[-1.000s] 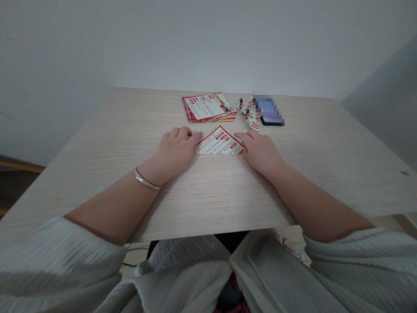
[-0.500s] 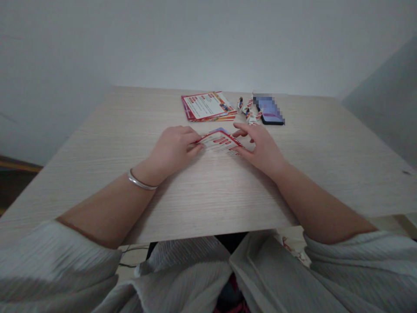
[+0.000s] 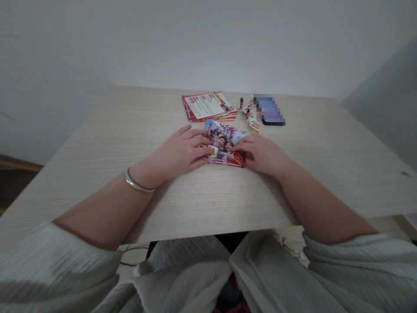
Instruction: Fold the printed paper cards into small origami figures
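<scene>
Print on leaflet (image 3: 224, 148), leaflet stack (image 3: 206, 106): too small + blurred, nothing legible.

pale grey ribbed sleeves (image 3: 58, 256), silver bangle (image 3: 137, 185) on left wrist.

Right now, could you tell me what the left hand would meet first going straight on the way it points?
The left hand rests on the colourful flyer. Sliding on across it, it would most likely meet the right hand first, though the exact angle is hard to judge.
</scene>
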Demonstrator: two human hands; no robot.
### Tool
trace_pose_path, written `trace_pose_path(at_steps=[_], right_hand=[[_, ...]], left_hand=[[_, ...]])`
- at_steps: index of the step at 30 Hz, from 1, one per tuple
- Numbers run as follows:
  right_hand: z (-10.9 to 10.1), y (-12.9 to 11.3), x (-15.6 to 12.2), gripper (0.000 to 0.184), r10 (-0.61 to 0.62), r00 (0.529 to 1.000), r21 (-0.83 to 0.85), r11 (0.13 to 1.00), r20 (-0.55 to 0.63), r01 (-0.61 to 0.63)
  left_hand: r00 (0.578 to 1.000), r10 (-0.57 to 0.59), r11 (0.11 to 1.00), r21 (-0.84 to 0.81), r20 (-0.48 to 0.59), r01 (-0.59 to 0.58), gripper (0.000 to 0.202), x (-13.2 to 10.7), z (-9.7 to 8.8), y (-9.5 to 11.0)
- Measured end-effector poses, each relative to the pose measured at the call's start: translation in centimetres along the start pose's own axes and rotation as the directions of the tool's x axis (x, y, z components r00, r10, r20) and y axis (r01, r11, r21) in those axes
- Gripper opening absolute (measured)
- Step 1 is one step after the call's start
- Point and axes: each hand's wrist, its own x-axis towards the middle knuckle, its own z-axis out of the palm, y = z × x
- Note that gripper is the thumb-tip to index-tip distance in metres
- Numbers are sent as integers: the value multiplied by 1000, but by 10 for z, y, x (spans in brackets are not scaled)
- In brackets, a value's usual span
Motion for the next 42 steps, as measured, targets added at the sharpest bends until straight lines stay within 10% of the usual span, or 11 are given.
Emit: trace_pose_path(at_steps=[6, 19, 42], right_hand=[[-5, -9, -2, 55, -46, 998, -50, 998, 48, 49], [2, 2, -1, 28, -156, 987, 138, 979, 26, 151], [-2, -7, 4, 22, 257, 966, 194, 946, 34, -259]], left_hand=[[998, -48, 997, 63, 29, 46, 37, -1, -1, 6], [993, -109, 994, -12, 52, 110, 34, -2, 1, 5], [994, -46, 975, -213, 99, 66, 35, -1, 2, 10]])
